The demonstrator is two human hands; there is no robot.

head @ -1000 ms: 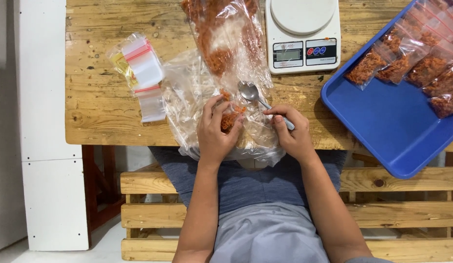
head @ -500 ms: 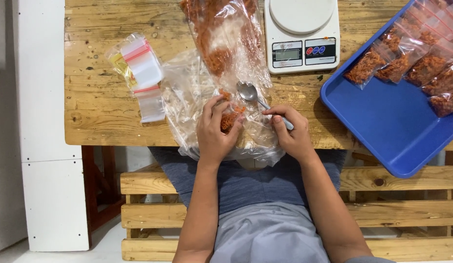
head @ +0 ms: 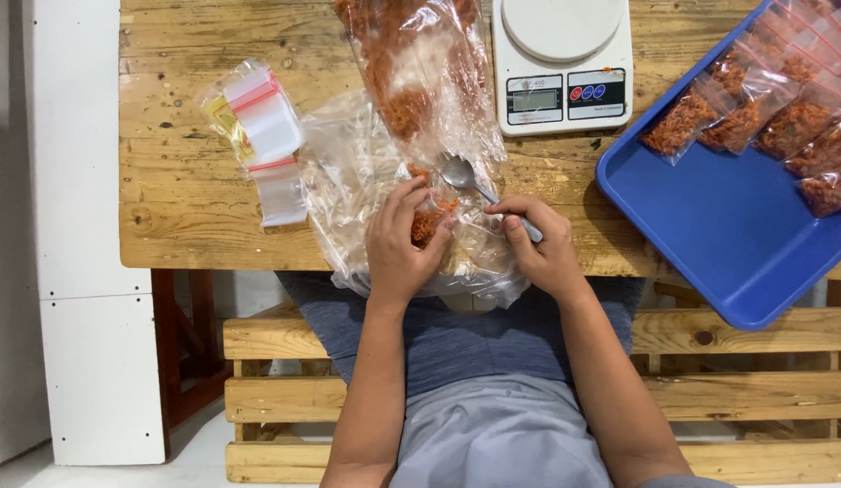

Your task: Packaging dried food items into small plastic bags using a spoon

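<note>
My left hand grips a small clear bag partly filled with orange-red shredded food, held over a large crumpled clear plastic bag on the wooden table. My right hand holds a metal spoon by its handle, the bowl pointing toward the small bag's mouth. Above the hands the big bag holds a mass of the same shredded food.
A white digital kitchen scale stands at the table's back. A blue tray at the right holds several filled small bags. A stack of empty zip bags lies at the left. A wooden pallet bench is below.
Both hands stay in place; the spoon tip shifts only slightly near the small bag.
</note>
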